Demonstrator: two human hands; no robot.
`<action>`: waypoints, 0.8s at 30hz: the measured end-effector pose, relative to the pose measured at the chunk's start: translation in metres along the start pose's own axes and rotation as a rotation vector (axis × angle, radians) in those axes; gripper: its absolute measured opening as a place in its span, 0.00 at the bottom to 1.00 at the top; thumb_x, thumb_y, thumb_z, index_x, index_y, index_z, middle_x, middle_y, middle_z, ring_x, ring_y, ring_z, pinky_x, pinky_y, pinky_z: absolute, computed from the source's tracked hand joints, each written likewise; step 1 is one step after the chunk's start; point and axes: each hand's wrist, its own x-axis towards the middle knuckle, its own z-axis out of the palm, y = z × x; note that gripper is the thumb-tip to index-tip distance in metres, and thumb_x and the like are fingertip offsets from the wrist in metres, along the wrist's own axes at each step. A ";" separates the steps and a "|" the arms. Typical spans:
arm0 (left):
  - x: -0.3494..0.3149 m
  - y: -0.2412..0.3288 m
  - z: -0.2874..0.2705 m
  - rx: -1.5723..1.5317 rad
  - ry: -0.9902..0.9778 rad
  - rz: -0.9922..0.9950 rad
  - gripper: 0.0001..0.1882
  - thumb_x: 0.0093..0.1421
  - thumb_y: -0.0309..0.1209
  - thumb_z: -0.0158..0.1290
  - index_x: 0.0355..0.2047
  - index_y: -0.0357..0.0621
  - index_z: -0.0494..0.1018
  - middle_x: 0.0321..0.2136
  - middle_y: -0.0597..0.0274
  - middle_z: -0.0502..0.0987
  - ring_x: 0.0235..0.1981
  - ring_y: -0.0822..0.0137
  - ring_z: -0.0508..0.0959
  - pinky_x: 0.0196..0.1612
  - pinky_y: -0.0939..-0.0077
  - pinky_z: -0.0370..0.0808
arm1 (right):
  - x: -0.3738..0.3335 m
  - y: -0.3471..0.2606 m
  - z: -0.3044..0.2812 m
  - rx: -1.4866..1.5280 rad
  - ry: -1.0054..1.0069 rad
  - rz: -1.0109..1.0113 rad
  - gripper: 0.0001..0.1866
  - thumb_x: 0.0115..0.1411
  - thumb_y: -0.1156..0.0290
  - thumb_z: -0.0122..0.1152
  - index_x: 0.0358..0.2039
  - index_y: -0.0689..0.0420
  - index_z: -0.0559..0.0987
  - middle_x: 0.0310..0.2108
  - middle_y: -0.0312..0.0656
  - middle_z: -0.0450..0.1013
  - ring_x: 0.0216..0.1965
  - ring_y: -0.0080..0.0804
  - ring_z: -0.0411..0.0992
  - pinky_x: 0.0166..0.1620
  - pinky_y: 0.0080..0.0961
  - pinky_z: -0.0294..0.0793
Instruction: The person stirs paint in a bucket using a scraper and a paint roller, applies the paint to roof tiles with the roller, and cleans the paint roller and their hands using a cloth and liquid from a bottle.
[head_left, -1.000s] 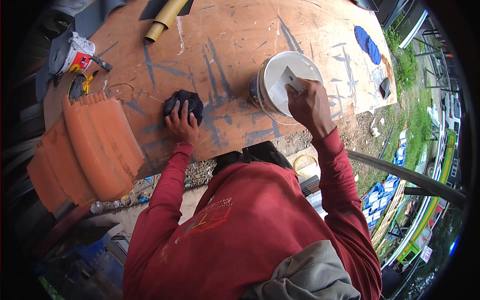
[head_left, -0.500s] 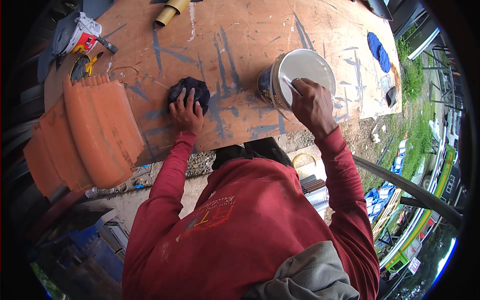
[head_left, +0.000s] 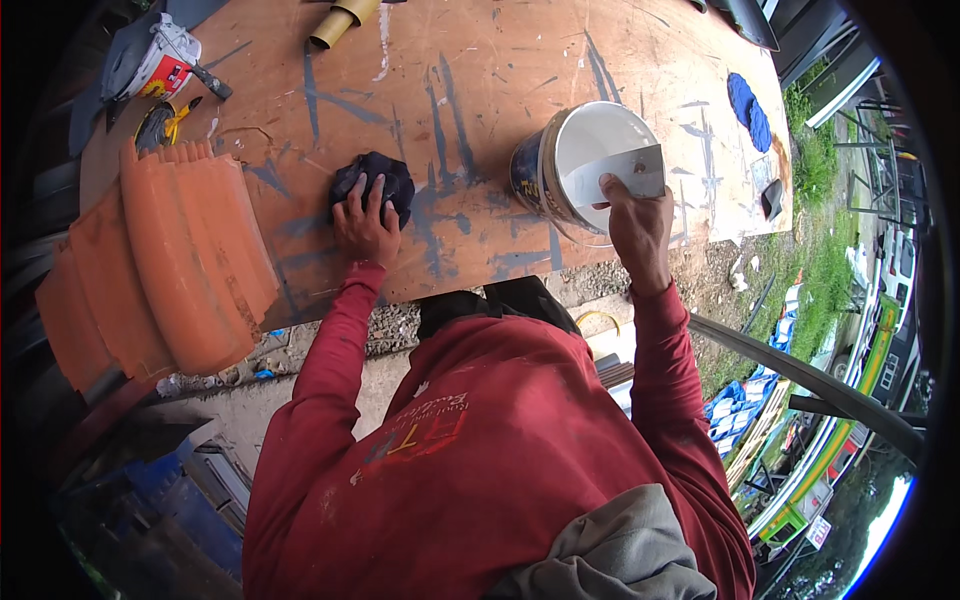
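Far left, worktop [head_left: 480, 60]: terracotta-coloured roof tile [head_left: 190, 250] overhanging the near edge; behind it, small white pail [head_left: 165, 75], red-and-yellow printed label. Left hand [head_left: 368, 235] lies fingers extended and parted on bunched black cloth [head_left: 401, 190]. Maroon shirt [head_left: 500, 440]: multicoloured chest lettering. Right of centre, pale-mouthed bucket [head_left: 533, 170], dark printed side, print too oblique to read. Right hand [head_left: 642, 240] grips flat metal scraper [head_left: 642, 163], thumb on blade, over bucket mouth. Far right: crumpled blue fabric [head_left: 748, 110].
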 end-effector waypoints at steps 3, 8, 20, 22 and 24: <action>-0.001 0.003 -0.002 -0.018 -0.045 -0.029 0.25 0.65 0.35 0.57 0.63 0.59 0.76 0.63 0.59 0.73 0.51 0.49 0.74 0.56 0.56 0.71 | 0.000 -0.002 0.002 0.206 0.054 0.014 0.08 0.64 0.76 0.61 0.39 0.69 0.83 0.29 0.43 0.81 0.29 0.28 0.78 0.33 0.26 0.77; -0.001 0.005 -0.004 -0.019 -0.038 -0.021 0.25 0.65 0.35 0.57 0.64 0.60 0.75 0.63 0.59 0.73 0.50 0.48 0.74 0.56 0.55 0.71 | 0.002 0.001 -0.006 0.302 0.137 0.127 0.06 0.64 0.77 0.63 0.39 0.66 0.82 0.24 0.39 0.77 0.19 0.20 0.69 0.22 0.22 0.67; -0.003 0.003 0.002 0.045 0.016 0.022 0.25 0.65 0.38 0.56 0.63 0.63 0.76 0.64 0.64 0.73 0.47 0.49 0.73 0.54 0.55 0.74 | -0.007 -0.022 -0.100 0.367 0.289 0.010 0.07 0.67 0.74 0.66 0.42 0.60 0.78 0.25 0.44 0.81 0.12 0.12 0.57 0.14 0.16 0.53; -0.003 0.004 0.002 0.052 0.022 0.019 0.25 0.65 0.38 0.56 0.63 0.63 0.76 0.64 0.64 0.73 0.47 0.49 0.73 0.55 0.55 0.74 | -0.007 -0.022 -0.098 0.362 0.303 -0.018 0.07 0.67 0.73 0.66 0.42 0.60 0.78 0.25 0.43 0.80 0.12 0.12 0.57 0.14 0.16 0.53; -0.003 0.004 0.001 0.053 0.024 0.019 0.25 0.65 0.38 0.56 0.63 0.63 0.76 0.64 0.65 0.73 0.47 0.49 0.73 0.55 0.55 0.74 | -0.006 -0.020 -0.095 0.354 0.310 -0.047 0.06 0.67 0.73 0.66 0.41 0.59 0.78 0.25 0.42 0.80 0.12 0.12 0.58 0.14 0.17 0.53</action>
